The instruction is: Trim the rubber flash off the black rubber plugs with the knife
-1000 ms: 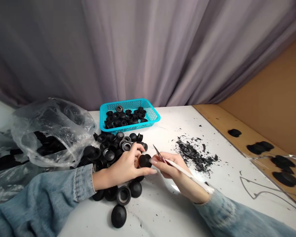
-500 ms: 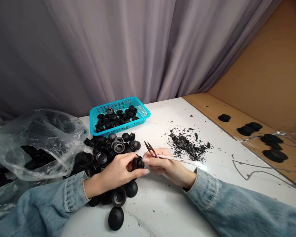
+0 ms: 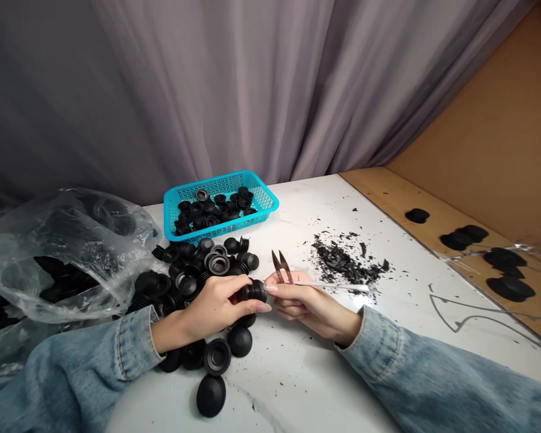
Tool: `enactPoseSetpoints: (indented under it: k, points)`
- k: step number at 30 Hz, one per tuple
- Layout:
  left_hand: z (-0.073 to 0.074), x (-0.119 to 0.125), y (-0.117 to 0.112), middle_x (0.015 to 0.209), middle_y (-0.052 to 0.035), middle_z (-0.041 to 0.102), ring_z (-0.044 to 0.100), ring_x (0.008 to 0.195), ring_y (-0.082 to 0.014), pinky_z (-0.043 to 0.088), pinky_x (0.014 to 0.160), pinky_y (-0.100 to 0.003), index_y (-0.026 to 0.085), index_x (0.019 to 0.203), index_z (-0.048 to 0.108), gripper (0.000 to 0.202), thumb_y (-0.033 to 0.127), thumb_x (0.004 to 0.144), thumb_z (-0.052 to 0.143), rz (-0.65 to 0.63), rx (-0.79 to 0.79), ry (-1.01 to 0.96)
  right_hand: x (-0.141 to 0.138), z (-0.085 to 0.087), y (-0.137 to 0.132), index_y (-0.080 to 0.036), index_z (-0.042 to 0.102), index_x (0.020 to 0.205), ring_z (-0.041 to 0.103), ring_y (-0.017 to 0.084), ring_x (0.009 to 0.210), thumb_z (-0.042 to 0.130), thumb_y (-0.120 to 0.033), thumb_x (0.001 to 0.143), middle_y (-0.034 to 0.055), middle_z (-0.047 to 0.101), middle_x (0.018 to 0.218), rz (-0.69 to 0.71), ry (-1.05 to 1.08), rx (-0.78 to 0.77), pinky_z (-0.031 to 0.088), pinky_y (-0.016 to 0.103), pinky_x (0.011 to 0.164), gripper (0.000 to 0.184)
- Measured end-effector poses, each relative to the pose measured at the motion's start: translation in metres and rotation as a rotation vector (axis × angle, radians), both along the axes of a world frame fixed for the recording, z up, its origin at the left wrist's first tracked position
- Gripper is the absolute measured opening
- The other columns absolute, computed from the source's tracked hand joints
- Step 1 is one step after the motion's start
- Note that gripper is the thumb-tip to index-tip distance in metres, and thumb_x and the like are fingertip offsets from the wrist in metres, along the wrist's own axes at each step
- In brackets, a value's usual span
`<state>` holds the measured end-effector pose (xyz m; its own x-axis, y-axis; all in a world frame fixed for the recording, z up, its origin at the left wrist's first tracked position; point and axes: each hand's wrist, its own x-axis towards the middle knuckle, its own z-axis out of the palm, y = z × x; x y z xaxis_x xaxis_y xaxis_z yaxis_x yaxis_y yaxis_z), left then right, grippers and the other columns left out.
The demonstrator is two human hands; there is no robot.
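Head view: your left hand [image 3: 216,304] curls closed round a black part [image 3: 255,291]; your right hand [image 3: 311,304] pinches a pointed tool [image 3: 284,263] beside it. From there, scraps [image 3: 345,264] lie at two o'clock, loose parts [image 3: 187,285] at ten, a part-filled basket [image 3: 270,208] at eleven; finished count unclear.

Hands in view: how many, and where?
2. Left hand over the heap of black parts, holding one black ridged part; right hand at that part's right end, holding a two-bladed tool. No other hand shows.
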<state>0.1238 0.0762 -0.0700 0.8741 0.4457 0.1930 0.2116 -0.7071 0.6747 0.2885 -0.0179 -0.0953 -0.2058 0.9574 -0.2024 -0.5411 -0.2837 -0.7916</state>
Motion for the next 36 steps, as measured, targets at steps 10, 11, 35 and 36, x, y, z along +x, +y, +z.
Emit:
enactPoseSetpoints:
  k: [10,11,35,36]
  points:
    - [-0.001,-0.002,-0.001,0.048,0.0044,0.039,0.034,0.044,-0.0074,0.033,0.047,-0.02,0.016,0.054,0.048,0.041,0.041,0.086,0.051,-0.105,0.091,-0.097,-0.003,0.001,-0.002,-0.016,0.052,0.073,0.011,0.003,0.041,0.065,-0.034,0.075,-0.0117,0.023,0.048,0.016,-0.035,-0.012,0.008,0.02,0.04,0.022]
    - [-0.001,-0.002,-0.001,0.047,0.0044,0.038,0.033,0.044,-0.0074,0.033,0.046,-0.021,0.017,0.053,0.046,0.042,0.041,0.087,0.05,-0.107,0.093,-0.096,-0.003,0.001,-0.002,-0.016,0.052,0.072,0.012,0.004,0.041,0.064,-0.036,0.075,-0.0114,0.024,0.048,0.007,-0.072,0.003,0.009,0.02,0.04,0.024]
    - [0.005,-0.003,0.008,0.05,0.0055,0.036,0.034,0.045,-0.0062,0.029,0.044,-0.018,0.016,0.058,0.04,0.045,0.049,0.088,0.041,-0.206,-0.407,-0.053,-0.002,-0.012,-0.001,-0.008,0.057,0.103,0.065,0.02,0.055,0.042,-0.028,0.093,0.0093,0.066,0.064,-0.083,-2.189,0.248,0.014,0.028,0.042,0.027]
    - [0.004,-0.003,0.008,0.05,0.0056,0.036,0.033,0.045,-0.0061,0.029,0.044,-0.018,0.016,0.058,0.039,0.045,0.05,0.088,0.041,-0.201,-0.397,-0.059,-0.004,-0.012,-0.002,-0.007,0.057,0.103,0.065,0.02,0.053,0.04,-0.028,0.094,0.0094,0.065,0.064,-0.075,-2.207,0.225,0.014,0.028,0.041,0.028]
